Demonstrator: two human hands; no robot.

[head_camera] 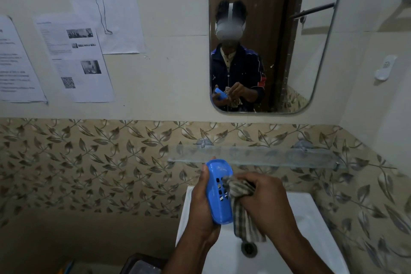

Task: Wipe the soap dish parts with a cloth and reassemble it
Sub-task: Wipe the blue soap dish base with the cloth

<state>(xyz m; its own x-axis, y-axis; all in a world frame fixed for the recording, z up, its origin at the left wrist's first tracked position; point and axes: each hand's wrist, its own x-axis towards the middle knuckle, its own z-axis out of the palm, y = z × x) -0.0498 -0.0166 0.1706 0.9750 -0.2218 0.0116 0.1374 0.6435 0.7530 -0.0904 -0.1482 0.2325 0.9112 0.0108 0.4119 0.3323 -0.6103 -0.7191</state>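
Note:
A blue plastic soap dish part (219,193) with several drain slots is held on end above the sink, its inner face turned to the right. My left hand (201,209) grips it from the left and behind. My right hand (264,202) holds a bunched grey checked cloth (241,204) pressed against the slotted face of the blue part. The cloth's loose end hangs down toward the drain. No other soap dish part shows.
A white sink (311,236) with its drain (249,249) lies below my hands. A glass shelf (278,155) runs along the leaf-patterned tile wall just behind. A mirror (289,51) hangs above. Papers cover the wall at left; a dark bin (142,264) stands at lower left.

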